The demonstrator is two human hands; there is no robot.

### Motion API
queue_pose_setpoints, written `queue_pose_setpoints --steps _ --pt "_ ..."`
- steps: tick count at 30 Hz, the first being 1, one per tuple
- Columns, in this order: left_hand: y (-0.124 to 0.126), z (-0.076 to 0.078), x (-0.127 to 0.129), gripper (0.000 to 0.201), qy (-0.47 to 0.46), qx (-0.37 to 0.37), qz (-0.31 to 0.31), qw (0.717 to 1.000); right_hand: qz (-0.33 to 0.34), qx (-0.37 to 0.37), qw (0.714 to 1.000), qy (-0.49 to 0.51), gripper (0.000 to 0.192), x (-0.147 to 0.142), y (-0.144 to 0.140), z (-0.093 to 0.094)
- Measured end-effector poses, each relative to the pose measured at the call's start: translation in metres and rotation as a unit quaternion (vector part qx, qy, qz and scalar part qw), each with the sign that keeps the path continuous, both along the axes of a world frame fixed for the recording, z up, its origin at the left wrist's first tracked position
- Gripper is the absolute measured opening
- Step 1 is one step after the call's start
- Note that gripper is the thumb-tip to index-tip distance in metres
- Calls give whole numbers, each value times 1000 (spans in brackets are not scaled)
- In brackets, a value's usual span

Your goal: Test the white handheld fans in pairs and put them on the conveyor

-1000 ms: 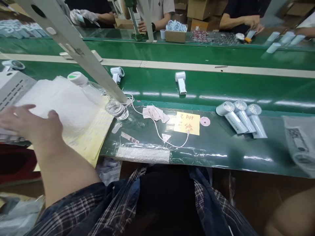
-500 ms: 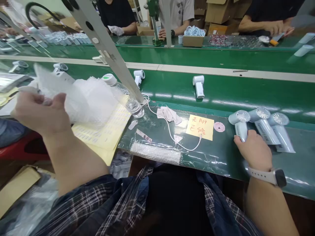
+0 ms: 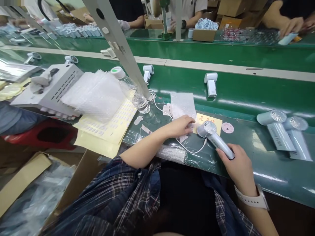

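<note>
My right hand (image 3: 237, 164) is wrapped round the handle of a pale blue handheld fan (image 3: 216, 141), whose round head points left. My left hand (image 3: 180, 127) is at the lower edge of a white translucent plastic pouch (image 3: 182, 104), its fingers curled and pinching there. The fan's head is close to the left fingertips, apart from the pouch. Under the fan lies a yellow note (image 3: 216, 123) with red writing, partly covered. Two more handheld fans (image 3: 280, 136) lie on the right of the bench.
A stack of white pouches (image 3: 95, 95) lies on yellow label sheets (image 3: 108, 139) at left, beside a clear bottle (image 3: 137, 98). A slanted metal post (image 3: 120, 49) rises behind. A white cable (image 3: 189, 151) crosses the bench. Fans (image 3: 211, 85) stand on the green belt; people sit beyond.
My left hand has brought a pouch from the left stack to the middle. My right hand has lifted one fan from the group of three and moved it left toward the pouch.
</note>
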State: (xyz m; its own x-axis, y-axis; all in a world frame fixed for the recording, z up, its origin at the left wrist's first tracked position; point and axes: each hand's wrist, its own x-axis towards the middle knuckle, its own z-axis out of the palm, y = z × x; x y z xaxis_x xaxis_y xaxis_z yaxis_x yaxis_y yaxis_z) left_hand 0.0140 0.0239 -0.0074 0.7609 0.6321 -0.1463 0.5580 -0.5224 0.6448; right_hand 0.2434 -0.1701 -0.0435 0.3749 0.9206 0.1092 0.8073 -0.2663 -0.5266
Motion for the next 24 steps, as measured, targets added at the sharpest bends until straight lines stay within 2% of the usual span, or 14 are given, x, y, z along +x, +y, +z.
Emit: queue_pose_setpoints --steps 4,7,10,14,16,19,21,24 --pt "7 1 -8 7 -15 6 -8 1000 -3 6 1000 25 61 -1 2 6" --pt "2 -3 -1 12 -8 38 -12 999 -62 -1 993 101 67 -4 5 11" --pt "-8 -7 4 12 11 62 -38 997 -125 -19 969 214 73 -5 6 12" --pt "-11 -5 -1 29 27 63 -95 993 -136 11 940 314 69 -10 0 10" --pt "-7 -5 -3 34 9 18 -96 995 -112 31 935 335 65 -17 -2 11" --pt "-1 -13 -1 29 -87 -128 -1 988 -47 50 951 302 62 -32 0 15" --pt "4 -18 4 27 -173 -225 76 956 -13 49 968 247 62 -42 8 16" --pt "7 -17 8 32 -252 -373 187 873 6 9 986 169 63 -48 19 15"
